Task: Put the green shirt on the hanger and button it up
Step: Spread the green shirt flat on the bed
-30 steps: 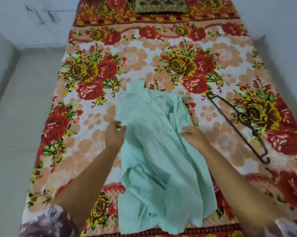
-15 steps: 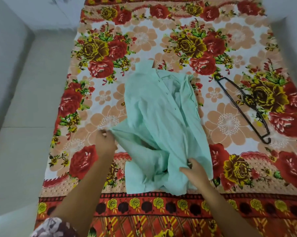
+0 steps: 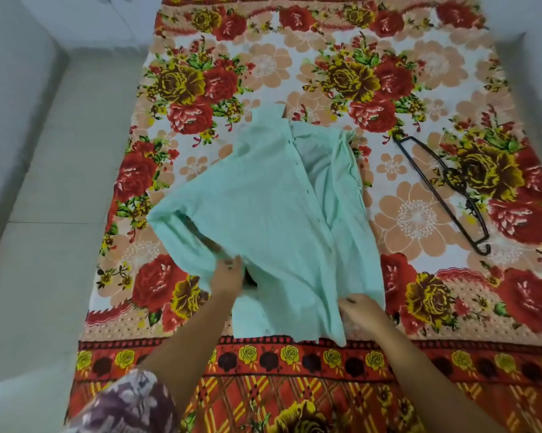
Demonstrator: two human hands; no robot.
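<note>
The pale green shirt (image 3: 273,214) lies spread on the flowered bedsheet, collar pointing away from me, its front unbuttoned with the button line running down the middle. One sleeve sticks out to the left. My left hand (image 3: 227,276) grips the cloth near the left sleeve's underside. My right hand (image 3: 361,309) pinches the shirt's lower right hem. A black hanger (image 3: 444,190) rests on the sheet to the right of the shirt, hook toward me, apart from both hands.
The flowered bedsheet (image 3: 419,89) covers the whole bed. A pale tiled floor (image 3: 54,214) runs along the bed's left edge, with a wall beyond it. Another wall stands at the far right.
The shirt is spread wider and flatter, its left sleeve now pulled out to the side. My left hand moved inward onto the cloth under that sleeve; my right hand stays at the hem.
</note>
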